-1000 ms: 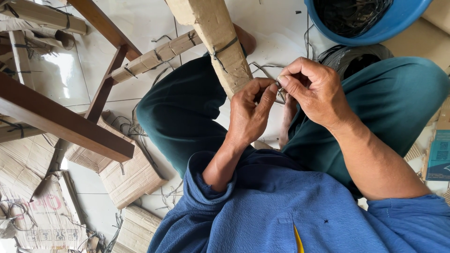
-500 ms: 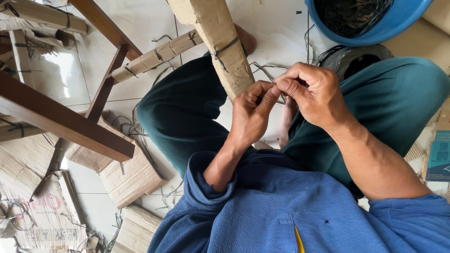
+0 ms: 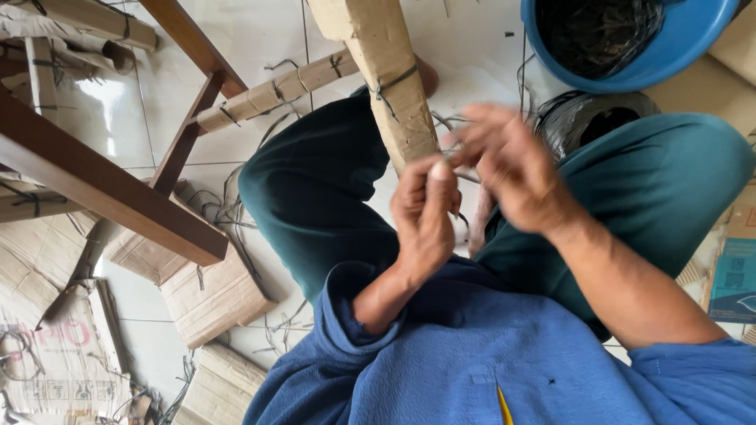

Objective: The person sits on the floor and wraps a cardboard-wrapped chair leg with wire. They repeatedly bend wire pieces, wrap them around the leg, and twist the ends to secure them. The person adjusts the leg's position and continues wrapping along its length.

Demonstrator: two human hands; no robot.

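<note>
In the head view, the left hand (image 3: 425,212) is sitting just below centre, fingers curled narrow and thumb up, pinching what looks like a thin dark wire (image 3: 461,175) against the lower end of a cardboard-wrapped leg (image 3: 390,83). The right hand (image 3: 512,169) is blurring at about 1 o'clock from the left one, fingers spread loosely near the same wire; I cannot tell whether it is gripping anything. The wrapped leg is lying with its long axis running from 12 o'clock down toward centre, leaning slightly, its lower end pointing at the hands and passing between the person's knees in dark green trousers (image 3: 315,189). A wire tie is circling it midway.

A second cardboard-wrapped bar (image 3: 276,90) is crossing behind it toward 10 o'clock. A dark wooden frame (image 3: 102,185) is filling the 9 o'clock side. A blue basin (image 3: 630,67) is standing at 1 o'clock, a coil of black wire (image 3: 598,118) just beneath it. Cardboard pieces (image 3: 213,291) are lying on the white tiled floor (image 3: 252,39) at 8 o'clock, loose wire offcuts scattered around them
</note>
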